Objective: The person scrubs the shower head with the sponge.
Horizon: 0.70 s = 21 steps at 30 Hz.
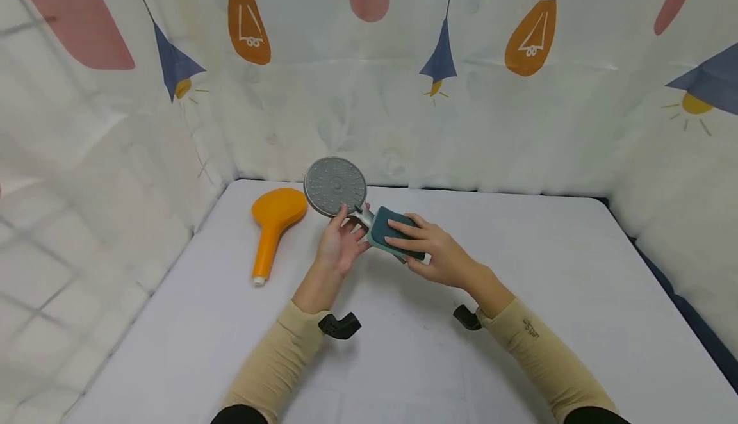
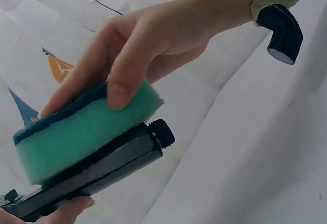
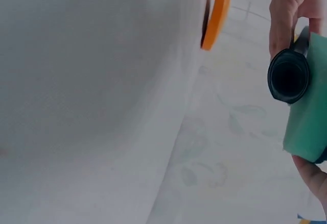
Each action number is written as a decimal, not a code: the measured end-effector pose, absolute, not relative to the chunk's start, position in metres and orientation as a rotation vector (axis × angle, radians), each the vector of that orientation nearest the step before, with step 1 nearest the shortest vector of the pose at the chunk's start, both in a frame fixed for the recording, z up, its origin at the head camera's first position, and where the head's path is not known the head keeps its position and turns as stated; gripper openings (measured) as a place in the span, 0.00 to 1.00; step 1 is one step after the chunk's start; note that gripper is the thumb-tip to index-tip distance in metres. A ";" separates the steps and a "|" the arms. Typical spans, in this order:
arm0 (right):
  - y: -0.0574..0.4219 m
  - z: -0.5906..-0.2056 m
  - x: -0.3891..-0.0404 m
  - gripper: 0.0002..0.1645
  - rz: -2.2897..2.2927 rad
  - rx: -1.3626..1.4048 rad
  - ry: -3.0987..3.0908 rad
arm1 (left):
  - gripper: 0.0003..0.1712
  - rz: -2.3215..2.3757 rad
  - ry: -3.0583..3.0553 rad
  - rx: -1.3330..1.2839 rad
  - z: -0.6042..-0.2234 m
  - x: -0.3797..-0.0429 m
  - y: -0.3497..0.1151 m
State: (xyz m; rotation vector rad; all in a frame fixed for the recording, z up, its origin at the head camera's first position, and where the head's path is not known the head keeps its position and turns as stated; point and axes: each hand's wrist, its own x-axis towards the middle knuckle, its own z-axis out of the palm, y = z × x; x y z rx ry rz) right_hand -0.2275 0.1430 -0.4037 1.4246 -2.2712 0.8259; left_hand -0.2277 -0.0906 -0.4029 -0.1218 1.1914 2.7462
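My left hand (image 1: pixel 340 244) holds a grey shower head (image 1: pixel 335 186) by its neck, its round nozzle face turned toward the head camera. In my right hand (image 1: pixel 441 254) is a two-layer sponge (image 1: pixel 392 230), dark teal on top and lighter green below, gripped between thumb and fingers. The sponge's green side (image 2: pixel 87 137) lies along the handle (image 2: pixel 117 165) of the shower head in the left wrist view. A threaded end (image 2: pixel 162 133) sticks out past the sponge. From the right wrist, the handle's open round end (image 3: pixel 288 76) shows beside the sponge.
An orange paddle-shaped piece, like a second shower head (image 1: pixel 277 209), lies on the white table (image 1: pixel 519 321) left of my left hand, its white tip toward me. Fabric walls (image 1: pixel 346 104) printed with lamps and bulbs stand behind the table and along its sides.
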 end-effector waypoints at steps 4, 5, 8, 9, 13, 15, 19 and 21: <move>0.154 -0.409 -0.227 0.30 0.836 1.483 -2.238 | 0.32 2.771 1.147 -0.112 -0.401 -0.227 -0.093; 0.155 -0.409 -0.227 0.30 0.853 1.482 -2.232 | 0.32 2.773 1.132 -0.109 -0.401 -0.227 -0.093; 0.154 -0.411 -0.231 0.29 0.904 1.448 -2.222 | 0.32 2.760 1.125 -0.090 -0.401 -0.227 -0.090; 0.152 -0.410 -0.232 0.29 0.923 1.431 -2.219 | 0.32 2.753 1.129 -0.088 -0.402 -0.227 -0.088; 0.144 -0.408 -0.234 0.28 0.934 1.372 -2.224 | 0.30 2.728 1.202 -0.067 -0.402 -0.228 -0.080; 0.144 -0.407 -0.231 0.29 0.912 1.382 -2.221 | 0.30 2.711 1.235 -0.076 -0.401 -0.228 -0.079; 0.154 -0.410 -0.225 0.32 0.872 1.453 -2.190 | 0.31 2.708 1.223 -0.102 -0.399 -0.227 -0.084; 0.160 -0.414 -0.224 0.34 0.894 1.483 -2.174 | 0.32 2.730 1.171 -0.114 -0.399 -0.228 -0.087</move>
